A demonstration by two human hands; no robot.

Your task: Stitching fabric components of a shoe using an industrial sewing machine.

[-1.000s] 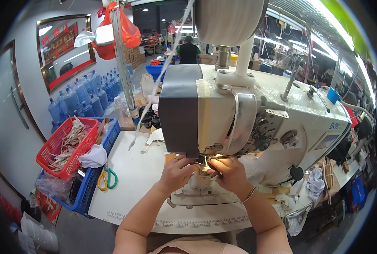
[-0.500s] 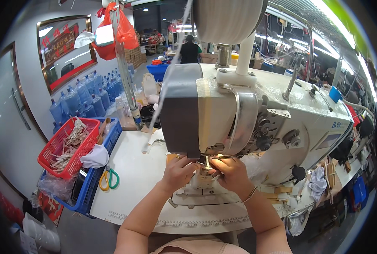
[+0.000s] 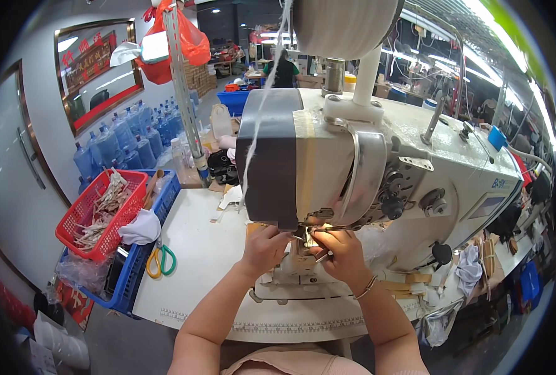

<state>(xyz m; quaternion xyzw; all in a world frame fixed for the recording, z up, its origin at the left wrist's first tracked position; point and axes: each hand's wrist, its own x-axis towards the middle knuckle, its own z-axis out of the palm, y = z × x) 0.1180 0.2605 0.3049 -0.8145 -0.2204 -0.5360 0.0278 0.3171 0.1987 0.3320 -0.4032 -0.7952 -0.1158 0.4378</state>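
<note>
A large white sewing machine with a dark end cover stands in front of me. Both my hands meet under its head, in the lit needle area. My left hand is closed left of the needle, fingertips pinched; what they hold is too small to make out. On the other side my right hand is also closed, thumb and finger close to the needle. A short slim metal piece sticks out from its curled fingers; its kind does not show. A thick white strand hangs down past the dark cover.
On the left, a red basket of scraps sits on a blue crate, with scissors hanging at its edge. Tan strips lie right of the machine. A metal post rises behind the white table.
The view has shifted slightly, and the hanging strand now sits farther right. Both hands stay at the needle; the right fingers have shifted a little.
</note>
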